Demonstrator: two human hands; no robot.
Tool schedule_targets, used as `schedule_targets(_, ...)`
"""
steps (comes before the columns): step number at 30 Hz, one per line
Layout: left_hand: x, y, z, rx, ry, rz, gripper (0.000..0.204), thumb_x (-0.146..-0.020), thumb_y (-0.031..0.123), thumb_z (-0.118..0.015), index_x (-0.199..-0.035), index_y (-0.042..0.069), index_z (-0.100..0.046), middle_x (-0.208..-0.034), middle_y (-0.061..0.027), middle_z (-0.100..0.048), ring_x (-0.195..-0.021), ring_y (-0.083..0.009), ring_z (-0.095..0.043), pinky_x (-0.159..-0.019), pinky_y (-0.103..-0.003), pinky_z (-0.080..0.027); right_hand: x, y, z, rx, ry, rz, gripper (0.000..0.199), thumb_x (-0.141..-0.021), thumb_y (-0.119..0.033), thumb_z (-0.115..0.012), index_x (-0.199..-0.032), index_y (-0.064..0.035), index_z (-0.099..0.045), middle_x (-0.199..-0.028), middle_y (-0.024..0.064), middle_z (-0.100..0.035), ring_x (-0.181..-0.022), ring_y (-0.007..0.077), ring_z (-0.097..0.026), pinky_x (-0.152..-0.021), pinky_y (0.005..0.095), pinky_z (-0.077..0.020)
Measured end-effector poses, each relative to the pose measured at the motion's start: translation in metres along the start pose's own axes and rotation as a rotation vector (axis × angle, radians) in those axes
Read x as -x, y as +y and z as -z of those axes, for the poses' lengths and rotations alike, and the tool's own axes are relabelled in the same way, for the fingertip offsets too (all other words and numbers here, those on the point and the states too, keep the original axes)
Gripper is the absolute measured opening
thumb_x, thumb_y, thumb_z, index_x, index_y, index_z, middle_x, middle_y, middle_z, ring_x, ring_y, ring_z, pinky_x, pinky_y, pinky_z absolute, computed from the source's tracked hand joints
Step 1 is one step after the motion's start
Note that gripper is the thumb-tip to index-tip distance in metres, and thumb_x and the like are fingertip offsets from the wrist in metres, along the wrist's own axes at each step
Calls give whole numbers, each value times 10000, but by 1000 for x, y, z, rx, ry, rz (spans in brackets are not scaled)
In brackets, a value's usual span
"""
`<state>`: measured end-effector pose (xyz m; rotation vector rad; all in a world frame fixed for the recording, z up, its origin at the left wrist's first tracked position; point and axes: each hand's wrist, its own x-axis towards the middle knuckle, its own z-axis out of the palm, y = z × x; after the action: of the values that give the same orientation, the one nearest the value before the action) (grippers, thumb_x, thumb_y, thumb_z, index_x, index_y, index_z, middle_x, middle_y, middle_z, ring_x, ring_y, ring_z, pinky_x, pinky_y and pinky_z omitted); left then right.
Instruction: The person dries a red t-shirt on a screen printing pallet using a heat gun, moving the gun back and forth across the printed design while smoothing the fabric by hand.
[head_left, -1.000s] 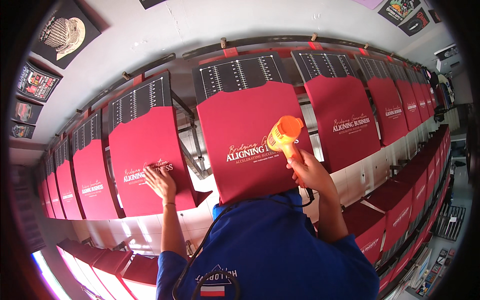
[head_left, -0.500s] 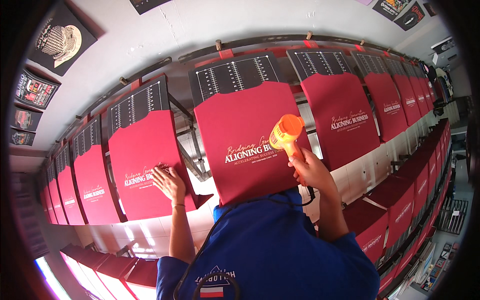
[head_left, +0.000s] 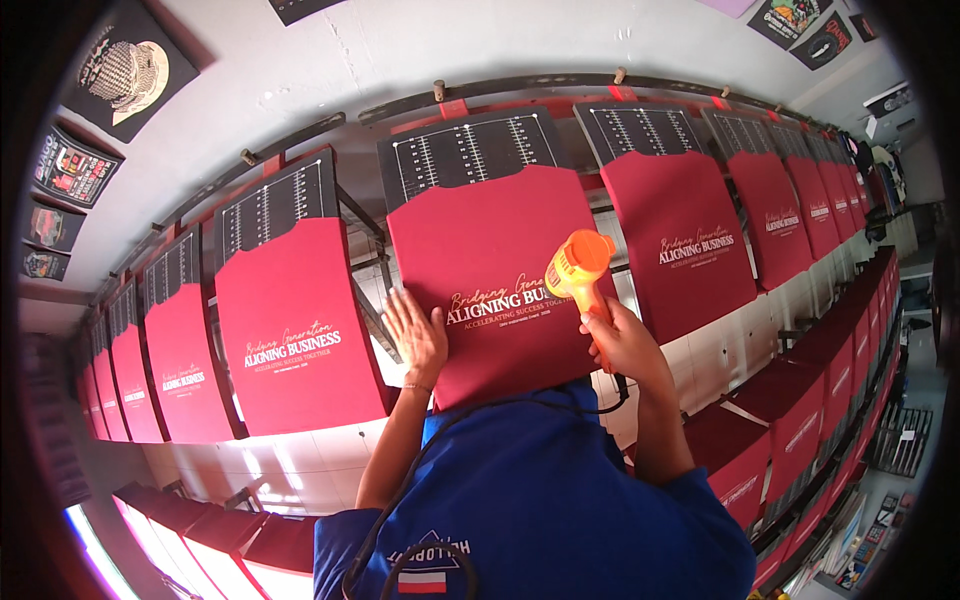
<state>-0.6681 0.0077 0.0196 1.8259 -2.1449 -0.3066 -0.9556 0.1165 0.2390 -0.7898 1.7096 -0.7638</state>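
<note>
My right hand (head_left: 625, 343) grips the handle of an orange heat gun (head_left: 582, 258), its fingers wrapped round it. The tool is over the middle red shirt panel (head_left: 480, 235), covering part of the white printed lettering (head_left: 500, 308). My left hand (head_left: 415, 335) is empty, fingers stretched out, at the left edge of that panel; whether it touches the cloth I cannot tell. To the left lies another printed red shirt panel (head_left: 300, 290) on its black board (head_left: 275, 205) with white ruled scales. A dark cord (head_left: 520, 401) runs across my blue shirt.
More red panels on black boards curve away on both sides, including the panel at right (head_left: 685, 235). Behind me stands a second row of red panels (head_left: 800, 400). A dark rail (head_left: 500, 90) runs along the wall, where posters (head_left: 130, 75) hang.
My left hand has left the print on the left panel and moved right, to the middle panel's edge. My right hand and the heat gun have barely shifted.
</note>
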Motion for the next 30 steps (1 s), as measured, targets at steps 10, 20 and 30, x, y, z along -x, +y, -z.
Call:
schedule_targets(10,2,43,-4,3,-11,-142,722,-993,390,-465,-1499,-85,-269,-1594,-254,-216,-1491,-411,-167,-1219,-516,-113,-3,3,11,12,0,28,253,-986,-262,-572,-1048,-19,-542,-831,44,-612,-595,98,-592,-507,260,-493)
schedule_targets(20,-78,14,31,856,404,229,509,-1061,339,-417,-1315,-87,-531,-1327,-268,-571,-1284,-391,-510,-1109,-447,-389,-9,9,38,32,-53,54,269,-999,-266,-568,-1071,-10,-531,-868,47,-621,-611,100,-592,-491,261,-487)
schedule_targets(30,-8,46,10,1967,326,688,493,-1039,493,-403,-1240,58,-522,-1172,-125,-579,-1212,-308,-536,-1093,-464,-407,-10,12,64,95,-185,83,286,-1002,-290,-569,-1061,-14,-526,-865,45,-614,-609,96,-591,-488,263,-489)
